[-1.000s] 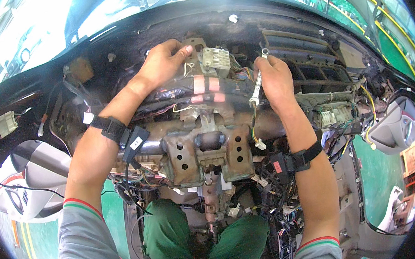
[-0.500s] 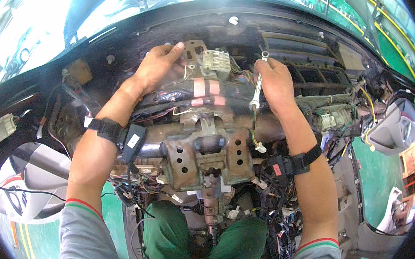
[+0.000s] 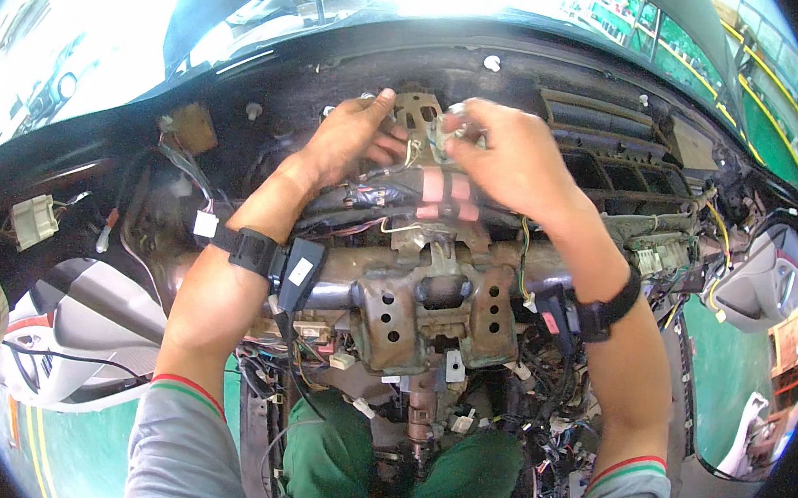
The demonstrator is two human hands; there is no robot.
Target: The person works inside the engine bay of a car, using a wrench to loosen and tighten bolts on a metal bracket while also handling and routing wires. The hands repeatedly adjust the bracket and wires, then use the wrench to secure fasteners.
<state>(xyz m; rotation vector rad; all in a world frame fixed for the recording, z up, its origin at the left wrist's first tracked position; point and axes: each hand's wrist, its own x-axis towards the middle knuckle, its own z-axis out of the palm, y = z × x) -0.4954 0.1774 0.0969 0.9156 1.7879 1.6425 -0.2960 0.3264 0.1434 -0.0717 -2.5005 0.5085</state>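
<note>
**Two hands closing on the bracket at the top of the stripped dash**

Both of your hands meet at the upper middle of the bare dashboard frame, just under the dark cowl edge. Your left hand [image 3: 350, 139] lies against the left side of the tan metal bracket [image 3: 419, 114], fingers spread and pressing on it rather than wrapped around anything. Your right hand [image 3: 514, 154] is curled, fingertips pinched together on a small pale part [image 3: 453, 125] touching the bracket's right edge; whether that part is a fastener, a clip or a tool tip, you cannot tell from this view.

Below your hands the wire bundle with pink tape [image 3: 444, 196] crosses the frame, and under it sits the rusty steering column mount [image 3: 431, 315] on the cross bar.

Judging by the pose, you are working the small part at the bracket, the left hand steadying while the right hand does the fine work. The next move calls for a firm brace on the left, a steady pinch on the right, and care that the taped wires just beneath stay out of the way.
</note>
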